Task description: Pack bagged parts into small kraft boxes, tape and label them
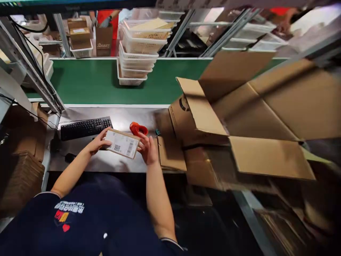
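A small cardboard parcel (110, 137) with a white printed label, bearing a square code and a barcode, is held above the metal work table. My left hand (99, 143) grips its left end, thumb on the label side. At the opposite end, my right hand (149, 151) has its fingers around the edge and its thumb raised. Just beyond the parcel lies an orange-red tape dispenser (135, 128). A black keyboard (84, 128) rests on the table past my left hand, with a dark mouse (70, 158) nearer me.
A large open carton (234, 110) stands at the right, flaps spread, beside flat cardboard (172, 156). Behind the table runs a green conveyor belt (87, 80) carrying stacked white baskets (137, 60). Stacked cardboard (22, 177) is at left. A person in red (115, 26) is across the belt.
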`<state>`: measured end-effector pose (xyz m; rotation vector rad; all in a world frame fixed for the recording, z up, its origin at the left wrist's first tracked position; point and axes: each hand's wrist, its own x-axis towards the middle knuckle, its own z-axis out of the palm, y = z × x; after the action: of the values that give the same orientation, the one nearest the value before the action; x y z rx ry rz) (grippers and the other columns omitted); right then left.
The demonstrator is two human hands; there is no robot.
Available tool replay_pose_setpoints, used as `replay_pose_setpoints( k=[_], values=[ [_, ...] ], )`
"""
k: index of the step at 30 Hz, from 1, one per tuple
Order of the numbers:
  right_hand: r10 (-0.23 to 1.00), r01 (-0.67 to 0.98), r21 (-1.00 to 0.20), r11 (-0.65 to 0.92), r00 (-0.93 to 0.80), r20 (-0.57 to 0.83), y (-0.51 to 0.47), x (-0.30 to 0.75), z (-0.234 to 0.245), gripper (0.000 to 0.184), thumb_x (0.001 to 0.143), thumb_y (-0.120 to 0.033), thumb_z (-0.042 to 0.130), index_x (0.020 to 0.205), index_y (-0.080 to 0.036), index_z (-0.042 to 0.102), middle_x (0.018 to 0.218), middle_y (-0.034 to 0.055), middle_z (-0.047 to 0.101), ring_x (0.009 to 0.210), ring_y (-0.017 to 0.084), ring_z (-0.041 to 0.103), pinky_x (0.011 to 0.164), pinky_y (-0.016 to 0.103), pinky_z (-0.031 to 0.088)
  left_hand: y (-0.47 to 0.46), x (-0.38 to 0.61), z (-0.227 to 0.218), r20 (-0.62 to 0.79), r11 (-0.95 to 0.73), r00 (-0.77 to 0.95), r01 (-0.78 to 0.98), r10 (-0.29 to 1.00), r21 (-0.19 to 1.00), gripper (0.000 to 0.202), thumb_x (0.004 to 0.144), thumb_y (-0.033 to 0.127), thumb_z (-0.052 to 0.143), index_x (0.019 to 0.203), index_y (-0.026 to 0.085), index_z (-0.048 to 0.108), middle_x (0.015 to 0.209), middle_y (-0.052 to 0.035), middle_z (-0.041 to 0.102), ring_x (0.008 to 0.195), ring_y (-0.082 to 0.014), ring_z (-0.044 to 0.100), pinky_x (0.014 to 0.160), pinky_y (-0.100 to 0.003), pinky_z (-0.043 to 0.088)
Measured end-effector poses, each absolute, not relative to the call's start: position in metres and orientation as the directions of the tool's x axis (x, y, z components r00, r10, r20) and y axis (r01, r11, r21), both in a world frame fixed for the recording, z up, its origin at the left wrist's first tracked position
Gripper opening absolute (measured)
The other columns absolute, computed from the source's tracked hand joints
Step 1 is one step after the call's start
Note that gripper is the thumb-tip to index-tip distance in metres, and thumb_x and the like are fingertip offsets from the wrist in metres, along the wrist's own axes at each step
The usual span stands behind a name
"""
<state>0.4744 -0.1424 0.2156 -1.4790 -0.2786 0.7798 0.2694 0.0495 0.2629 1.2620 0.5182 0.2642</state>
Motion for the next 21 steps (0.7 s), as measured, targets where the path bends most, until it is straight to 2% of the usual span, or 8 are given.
replay_pose_setpoints(
  k=[2,3,6,8,10,13,17,21],
  values=[
    [0.561,-0.299,-0.949,-0.096,0.771,-0.300,-0.120,0.469,0.192,0.072,0.079,-0.079,0.057,0.120,-0.021,0.069,0.118,0.0134,0.076,0.098,0.026,0.075,0.072,0.034,0.057,0.041,0.249,0.269,-0.245,0.390,0.743,-0.023,0.623,0.921,0.073,0.066,0.031,0.079,0.136,0.030,0.059,0.131,-0.0063,0.071,0.120,-0.0279,0.069,0.098,-0.046,0.061],
    [0.570,-0.262,-0.954,-0.144,0.766,-0.296,-0.110,0.460,0.177,0.069,0.074,-0.077,0.063,0.115,-0.021,0.068,0.115,0.0131,0.076,0.097,0.026,0.075,0.072,0.034,0.057,0.034,0.243,0.270,-0.267,0.427,0.684,-0.071,0.679,0.902,0.072,0.065,0.031,0.080,0.134,0.030,0.058,0.130,-0.0060,0.071,0.118,-0.0278,0.070,0.095,-0.046,0.062],
    [0.770,-0.117,-0.949,-0.291,0.560,-0.305,-0.086,0.414,0.130,0.065,0.066,-0.075,0.071,0.102,-0.020,0.069,0.098,0.0112,0.077,0.089,0.027,0.073,0.072,0.037,0.057,0.019,0.235,0.272,-0.308,0.449,0.473,-0.219,0.826,0.866,0.071,0.062,0.030,0.087,0.125,0.029,0.054,0.129,-0.0052,0.070,0.113,-0.0262,0.071,0.086,-0.041,0.063],
    [0.880,-0.030,-0.955,-0.297,0.380,-0.285,-0.079,0.380,0.107,0.060,0.068,-0.074,0.070,0.096,-0.021,0.071,0.090,0.0093,0.077,0.084,0.027,0.072,0.076,0.040,0.058,0.013,0.236,0.272,-0.314,0.417,0.334,-0.304,0.889,0.857,0.073,0.059,0.030,0.090,0.119,0.029,0.049,0.128,-0.0046,0.069,0.114,-0.0248,0.070,0.083,-0.037,0.063],
    [0.938,0.049,-0.960,-0.274,0.232,-0.256,-0.078,0.352,0.092,0.054,0.072,-0.071,0.068,0.093,-0.021,0.071,0.090,0.0088,0.078,0.083,0.026,0.071,0.080,0.042,0.058,0.009,0.238,0.269,-0.310,0.380,0.234,-0.374,0.921,0.846,0.075,0.058,0.030,0.092,0.116,0.029,0.044,0.128,-0.0041,0.068,0.114,-0.0238,0.070,0.083,-0.036,0.062],
    [0.965,0.145,-0.954,-0.262,0.058,-0.256,-0.083,0.336,0.078,0.047,0.079,-0.066,0.065,0.097,-0.022,0.071,0.094,0.0086,0.079,0.084,0.027,0.072,0.079,0.042,0.059,0.001,0.240,0.266,-0.298,0.318,0.116,-0.438,0.948,0.841,0.075,0.061,0.031,0.091,0.117,0.031,0.040,0.130,-0.0036,0.067,0.118,-0.0229,0.069,0.086,-0.036,0.061],
    [0.965,0.304,-0.926,-0.225,-0.063,-0.255,-0.092,0.347,0.059,0.039,0.088,-0.054,0.058,0.107,-0.023,0.071,0.092,0.0073,0.078,0.084,0.027,0.074,0.079,0.042,0.061,-0.008,0.243,0.263,-0.293,0.261,-0.001,-0.454,0.956,0.852,0.074,0.065,0.036,0.088,0.121,0.034,0.040,0.136,-0.0042,0.065,0.122,-0.0230,0.067,0.088,-0.037,0.060],
    [0.972,0.431,-0.897,-0.099,-0.151,-0.180,-0.088,0.345,0.048,0.034,0.089,-0.041,0.057,0.115,-0.022,0.069,0.103,0.0101,0.077,0.092,0.029,0.073,0.091,0.048,0.060,-0.011,0.237,0.263,-0.250,0.195,-0.068,-0.445,0.966,0.874,0.075,0.071,0.042,0.085,0.130,0.038,0.040,0.138,-0.0032,0.066,0.124,-0.0225,0.067,0.092,-0.039,0.060]
  ],
)
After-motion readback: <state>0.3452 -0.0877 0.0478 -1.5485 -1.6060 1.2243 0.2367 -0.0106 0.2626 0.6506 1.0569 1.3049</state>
